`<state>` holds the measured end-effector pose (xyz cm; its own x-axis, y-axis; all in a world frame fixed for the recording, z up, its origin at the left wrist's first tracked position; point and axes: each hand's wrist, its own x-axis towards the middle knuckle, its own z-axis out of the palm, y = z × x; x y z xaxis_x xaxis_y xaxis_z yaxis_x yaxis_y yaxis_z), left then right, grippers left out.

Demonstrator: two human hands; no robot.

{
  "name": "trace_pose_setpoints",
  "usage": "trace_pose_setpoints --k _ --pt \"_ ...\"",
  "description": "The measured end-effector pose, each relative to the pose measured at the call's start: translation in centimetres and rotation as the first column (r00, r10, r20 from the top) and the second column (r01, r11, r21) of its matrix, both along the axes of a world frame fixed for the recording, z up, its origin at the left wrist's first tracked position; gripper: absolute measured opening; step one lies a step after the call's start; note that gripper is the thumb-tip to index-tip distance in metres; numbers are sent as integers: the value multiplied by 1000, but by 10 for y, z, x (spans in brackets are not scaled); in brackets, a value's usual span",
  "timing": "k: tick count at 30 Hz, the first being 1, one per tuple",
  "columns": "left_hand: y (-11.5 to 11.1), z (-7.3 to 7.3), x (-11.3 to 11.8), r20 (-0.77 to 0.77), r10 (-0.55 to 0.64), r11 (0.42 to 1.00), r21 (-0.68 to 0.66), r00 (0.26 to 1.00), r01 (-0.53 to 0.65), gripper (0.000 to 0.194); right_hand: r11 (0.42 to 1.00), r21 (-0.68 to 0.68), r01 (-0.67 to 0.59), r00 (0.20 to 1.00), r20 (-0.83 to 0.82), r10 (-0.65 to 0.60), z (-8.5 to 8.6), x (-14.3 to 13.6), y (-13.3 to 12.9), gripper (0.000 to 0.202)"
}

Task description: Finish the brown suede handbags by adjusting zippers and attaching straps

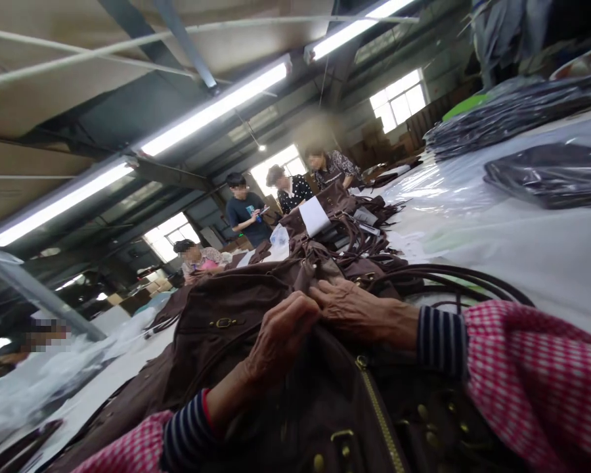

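We are looking along a long white table (pixel 546 249), where brown bags (pixel 236 322) are lying in a heaped row toward the far end, with dark plastic-wrapped bundles (pixel 551 174) and clear plastic sheeting (pixel 438 190) resting beside them.

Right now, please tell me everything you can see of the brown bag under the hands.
The brown bag looks like soft dark leather or imitation leather and lies slumped on the white table. It has a brass-coloured zipper, small buckles and studs, and thin dark handles curving behind. The left hand and the right hand both pinch its upper edge.
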<state>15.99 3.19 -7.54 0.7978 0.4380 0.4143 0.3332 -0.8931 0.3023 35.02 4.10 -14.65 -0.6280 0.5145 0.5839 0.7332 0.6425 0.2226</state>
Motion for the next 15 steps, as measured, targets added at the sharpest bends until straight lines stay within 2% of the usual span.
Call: trace_pose_setpoints --k 4,15 --pt "1 -8 -5 111 29 999 -32 993 -25 11 998 -43 -40 997 -64 37 2 6 -3 24" --pt "2 -8 -5 173 42 998 -49 984 -34 8 972 -165 -165 953 -281 114 -3 14 -10 17"
